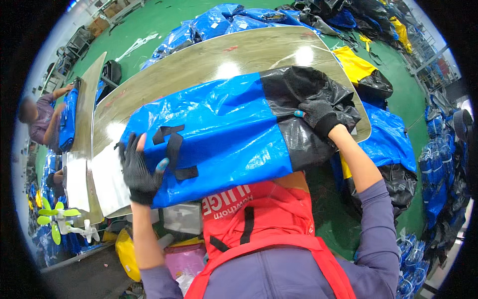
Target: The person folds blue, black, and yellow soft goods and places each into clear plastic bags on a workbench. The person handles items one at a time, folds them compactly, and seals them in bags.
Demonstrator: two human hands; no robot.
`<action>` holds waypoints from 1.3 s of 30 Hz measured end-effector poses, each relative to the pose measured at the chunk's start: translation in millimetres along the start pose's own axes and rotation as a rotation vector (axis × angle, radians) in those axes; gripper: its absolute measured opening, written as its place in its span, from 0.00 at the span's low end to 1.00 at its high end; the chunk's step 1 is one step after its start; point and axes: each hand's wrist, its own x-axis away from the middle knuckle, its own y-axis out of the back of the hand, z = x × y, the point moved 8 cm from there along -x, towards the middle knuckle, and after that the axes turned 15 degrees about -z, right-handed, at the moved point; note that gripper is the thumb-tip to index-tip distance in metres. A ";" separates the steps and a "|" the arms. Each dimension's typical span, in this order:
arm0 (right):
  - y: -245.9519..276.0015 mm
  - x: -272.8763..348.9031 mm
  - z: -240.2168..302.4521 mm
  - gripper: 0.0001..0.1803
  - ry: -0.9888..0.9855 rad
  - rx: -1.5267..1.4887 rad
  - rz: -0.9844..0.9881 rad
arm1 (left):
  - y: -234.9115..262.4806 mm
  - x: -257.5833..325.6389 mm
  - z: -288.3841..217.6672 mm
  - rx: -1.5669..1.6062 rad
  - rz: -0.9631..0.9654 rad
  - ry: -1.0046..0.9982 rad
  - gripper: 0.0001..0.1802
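A long blue and black tarpaulin bag (224, 124) lies across the wood-patterned table (199, 70), its blue part to the left and its crumpled black part to the right. Black straps (174, 149) lie on the blue face near its left end. My left hand (141, 172), in a dark knit glove with bare or blue-covered fingertips, rests on the bag's left end, fingers apart. At the black end, my right hand (318, 114), gloved alike, has its fingers bent and drawn together on the material. The bag's underside is hidden.
Blue bundles (214, 25) are heaped beyond the table. Yellow, blue and black bags (383, 134) lie on the right. At left, a person (45, 117) handles blue material at another table (89, 109). A small green fan (57, 214) stands near the lower left.
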 end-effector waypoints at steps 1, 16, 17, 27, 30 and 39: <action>1.2 2.9 -2.8 0.17 -0.032 -0.004 -0.001 | -22.0 -6.9 -5.8 -0.011 0.139 -0.079 0.32; -24.9 1.0 -3.9 0.20 -0.081 0.176 0.147 | -134.9 -80.8 -188.1 0.745 0.497 -0.304 0.28; -15.1 1.3 -2.2 0.20 -0.143 0.100 0.150 | -142.2 -75.7 -223.0 0.706 0.375 -0.531 0.31; 91.8 115.5 95.6 0.09 0.142 -0.017 -0.516 | -203.4 -12.7 -255.5 0.433 0.389 -0.687 0.31; 116.8 65.8 92.6 0.15 0.275 0.080 -0.319 | -187.3 28.2 -277.6 0.494 0.534 -0.913 0.36; -39.0 -32.7 -4.1 0.39 -0.037 -0.179 0.481 | -101.6 29.6 -240.3 0.704 0.708 -0.884 0.32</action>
